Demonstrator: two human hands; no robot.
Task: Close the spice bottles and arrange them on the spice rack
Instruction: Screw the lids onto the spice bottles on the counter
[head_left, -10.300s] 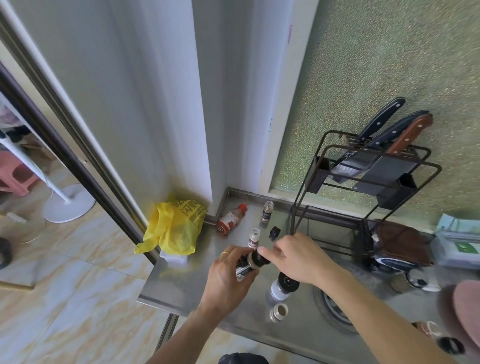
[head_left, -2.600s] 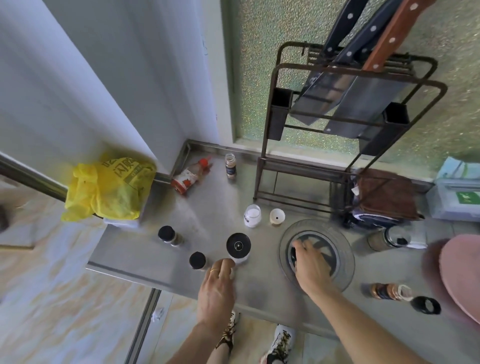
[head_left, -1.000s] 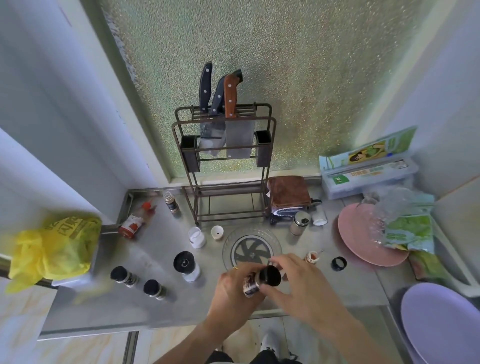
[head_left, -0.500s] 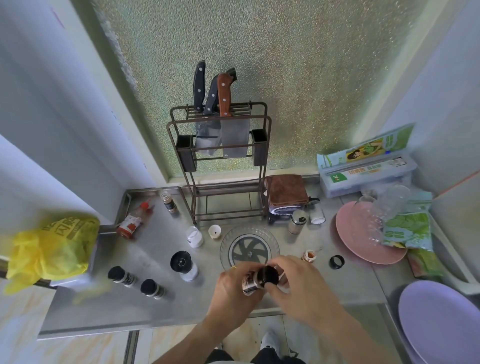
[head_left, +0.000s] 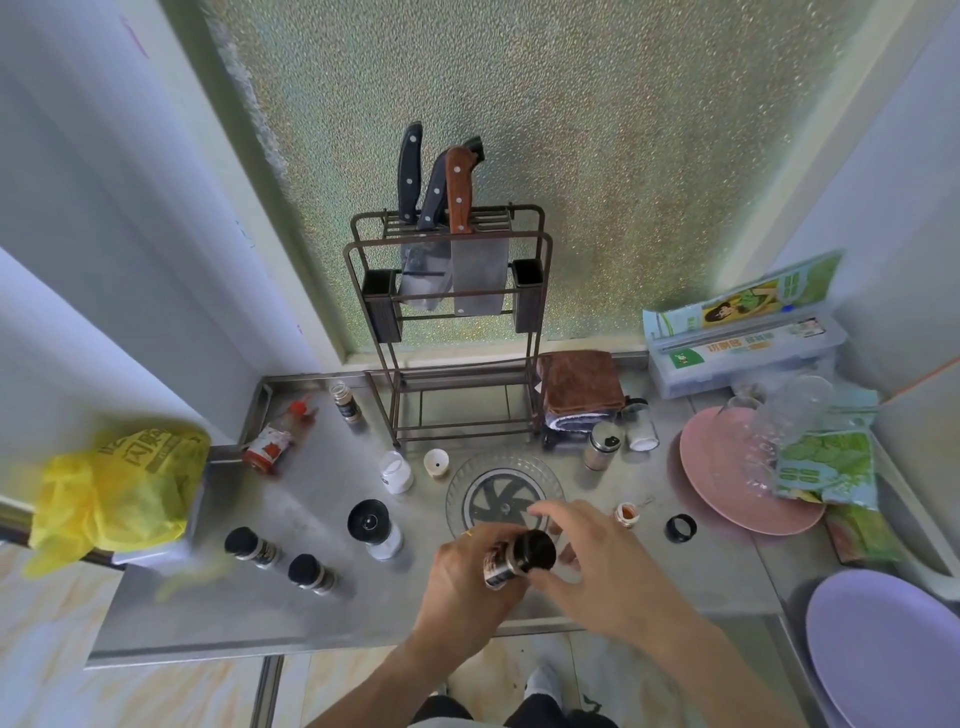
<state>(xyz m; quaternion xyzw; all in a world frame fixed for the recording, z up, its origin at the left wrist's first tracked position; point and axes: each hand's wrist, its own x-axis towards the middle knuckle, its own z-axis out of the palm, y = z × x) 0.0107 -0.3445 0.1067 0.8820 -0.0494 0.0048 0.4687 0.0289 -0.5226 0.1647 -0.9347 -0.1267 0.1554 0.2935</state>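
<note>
My left hand (head_left: 467, 587) grips a small spice bottle (head_left: 500, 566), tilted, over the counter's front edge. My right hand (head_left: 597, 561) has thumb and fingers around its black cap (head_left: 535, 551). Two black-capped bottles (head_left: 249, 545) (head_left: 310, 571) and a larger black-topped shaker (head_left: 374, 527) stand at front left. A white bottle (head_left: 396, 470) stands uncapped beside its white cap (head_left: 436, 462). An open bottle of red spice (head_left: 627, 514) stands beside a black cap (head_left: 680, 528). The dark wire spice rack (head_left: 457, 395) stands at the back, its lower shelves bare.
Knives (head_left: 441, 197) hang in the rack's top. A red-capped bottle (head_left: 275, 436) lies at back left beside a small jar (head_left: 347, 400). A brown cloth (head_left: 582, 384), metal shaker (head_left: 602, 444), pink plates (head_left: 727, 483), purple plate (head_left: 893, 649), yellow bag (head_left: 114, 483) and round drain cover (head_left: 504, 493) crowd the counter.
Since a second ago both hands have stayed at the counter's front with the bottle. The right hand's fingers have shifted around the black cap. Earlier, the right hand reached to the drain area.
</note>
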